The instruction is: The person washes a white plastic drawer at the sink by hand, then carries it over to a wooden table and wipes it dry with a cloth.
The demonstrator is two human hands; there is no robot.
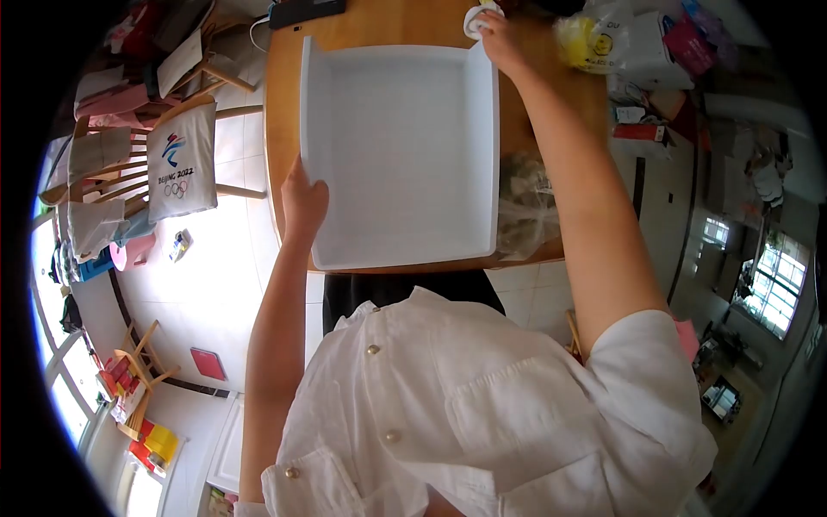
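A large white open box, like a drawer point(396, 155), lies on the wooden table point(551, 95) near its front edge. At the box's left wall, my left hand point(306, 200) is closed round the edge. My right hand point(498, 39) is beyond the far right corner of the box, with its fingers closed on a white cloth point(479, 21). The cloth is bunched up, and part of it is hidden by the fingers.
Clear plastic wrapping point(525, 207) lies right of the box. A black object point(306, 10) is at the table's far left. Plastic bags point(594, 41) stand at the far right. Left of the table is a chair with a printed cloth bag point(181, 159).
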